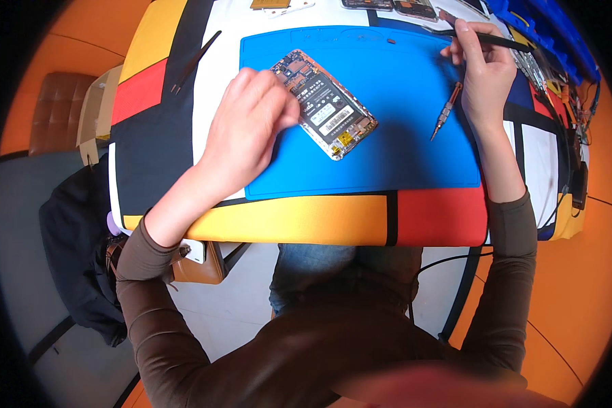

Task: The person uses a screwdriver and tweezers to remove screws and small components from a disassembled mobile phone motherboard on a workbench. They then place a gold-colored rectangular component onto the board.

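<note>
The opened phone (328, 107) lies on the blue mat (394, 153); the left hand (251, 119) curls at its edge, grip indeterminable. The right hand (486, 71) pinches black tweezers (508, 43), whose tips, slipping, could puncture the battery (332, 112).

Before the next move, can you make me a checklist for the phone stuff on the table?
1. Opened phone lying on the blue mat: ok.
2. Battery in the phone: ok.
3. Black tweezers held in the right hand: ok.
4. Left hand touching the phone: cannot tell; its fingers overlap the edge in this view.
5. Mat free of loose tools: not ok; a screwdriver lies there, near the right wrist.
</note>
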A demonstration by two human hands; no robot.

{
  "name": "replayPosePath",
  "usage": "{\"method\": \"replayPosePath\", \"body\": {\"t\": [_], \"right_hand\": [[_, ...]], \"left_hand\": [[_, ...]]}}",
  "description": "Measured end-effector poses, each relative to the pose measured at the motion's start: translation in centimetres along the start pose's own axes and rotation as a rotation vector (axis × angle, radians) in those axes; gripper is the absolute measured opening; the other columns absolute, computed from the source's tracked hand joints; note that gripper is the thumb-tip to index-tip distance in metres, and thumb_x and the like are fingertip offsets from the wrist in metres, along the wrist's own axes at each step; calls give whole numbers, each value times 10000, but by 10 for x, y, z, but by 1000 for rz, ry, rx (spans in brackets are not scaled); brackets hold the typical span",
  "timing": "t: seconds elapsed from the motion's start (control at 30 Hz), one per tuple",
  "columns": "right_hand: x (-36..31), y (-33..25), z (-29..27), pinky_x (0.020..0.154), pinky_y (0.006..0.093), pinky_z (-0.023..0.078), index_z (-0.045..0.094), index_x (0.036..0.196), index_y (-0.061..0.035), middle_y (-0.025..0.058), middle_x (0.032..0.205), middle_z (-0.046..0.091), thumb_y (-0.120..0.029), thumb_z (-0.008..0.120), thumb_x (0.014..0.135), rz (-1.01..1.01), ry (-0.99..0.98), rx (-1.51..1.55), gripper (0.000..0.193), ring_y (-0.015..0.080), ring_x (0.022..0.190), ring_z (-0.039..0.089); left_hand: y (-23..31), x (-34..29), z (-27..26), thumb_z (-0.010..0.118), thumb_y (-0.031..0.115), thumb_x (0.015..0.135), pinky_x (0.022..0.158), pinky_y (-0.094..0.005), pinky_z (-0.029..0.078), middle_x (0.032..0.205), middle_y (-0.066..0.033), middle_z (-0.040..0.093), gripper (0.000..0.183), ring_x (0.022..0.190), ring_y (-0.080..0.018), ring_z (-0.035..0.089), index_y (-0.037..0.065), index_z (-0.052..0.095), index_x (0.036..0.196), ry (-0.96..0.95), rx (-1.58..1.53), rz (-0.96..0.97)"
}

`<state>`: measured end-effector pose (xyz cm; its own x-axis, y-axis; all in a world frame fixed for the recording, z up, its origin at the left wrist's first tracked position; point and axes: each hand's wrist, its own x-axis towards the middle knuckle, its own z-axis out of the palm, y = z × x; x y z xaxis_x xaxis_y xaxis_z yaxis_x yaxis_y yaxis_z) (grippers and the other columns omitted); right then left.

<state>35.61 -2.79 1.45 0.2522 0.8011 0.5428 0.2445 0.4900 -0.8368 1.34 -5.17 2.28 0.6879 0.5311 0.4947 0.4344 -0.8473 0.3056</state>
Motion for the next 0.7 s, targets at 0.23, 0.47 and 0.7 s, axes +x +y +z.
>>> {"method": "replayPosePath", "body": {"t": [0.23,0.47,0.7], "right_hand": [[0,21,-13,689,238,547,690,1024,-14,20,769,637,-177,684,1018,65,-8,11,163,66,671,578],[-3,25,-10,683,226,533,693,1008,-28,14,750,627,-184,669,1028,37,-52,39,159,53,659,562],[-1,11,-5,523,209,423,635,901,-20,-1,678,598,-120,669,1006,201,71,37,148,61,557,537]], "left_hand": [[-54,76,9,584,-64,924,828,-360,494,946,-128,609,99,911,-317,596,12,541,972,-32,-33,-51],[-50,110,29,584,-1,966,807,-369,535,891,-136,592,99,868,-258,641,-9,552,872,57,-292,-407],[-11,112,17,675,201,958,750,-425,547,901,-195,704,155,877,-369,708,51,648,985,-86,137,-419]]}}
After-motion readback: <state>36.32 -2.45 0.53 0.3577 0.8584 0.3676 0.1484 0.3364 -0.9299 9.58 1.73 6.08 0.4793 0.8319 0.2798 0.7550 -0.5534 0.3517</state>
